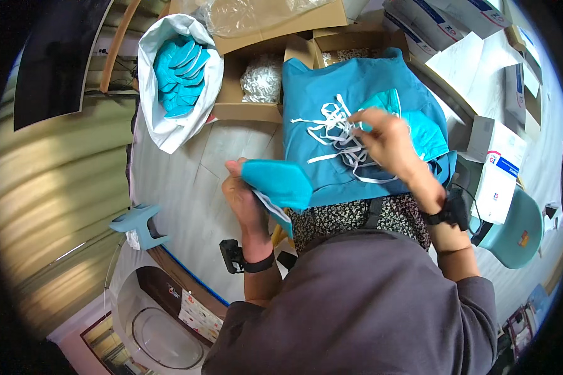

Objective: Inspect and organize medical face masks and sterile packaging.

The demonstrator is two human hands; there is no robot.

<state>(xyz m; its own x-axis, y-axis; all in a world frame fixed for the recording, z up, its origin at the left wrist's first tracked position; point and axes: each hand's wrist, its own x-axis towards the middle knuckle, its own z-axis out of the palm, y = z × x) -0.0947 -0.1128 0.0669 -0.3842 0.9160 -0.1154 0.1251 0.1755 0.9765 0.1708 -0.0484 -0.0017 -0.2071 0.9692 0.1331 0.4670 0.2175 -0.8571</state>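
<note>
My left hand (236, 190) is closed on a teal folded cloth piece (278, 181), shaped like a face mask, with a pale inner side showing below. Over my lap lies a teal cloth (316, 137), bearing a tangled heap of white straps (338, 128). My right hand (385, 137) hovers over this heap, slightly blurred, with thumb and forefinger pinched at a white strap. Close beyond the right hand, more shiny teal pieces (428, 134) rest on the cloth. Both wrists wear black strapped devices.
A white sack (187, 128) of teal pieces stands far left. Beside it, a cardboard box (247, 112) holds a bundle of white bits; another open box (344, 40) is behind the cloth. White cartons (497, 175) and a teal chair (513, 240) are at right, a blue-grey stool (141, 225) at left.
</note>
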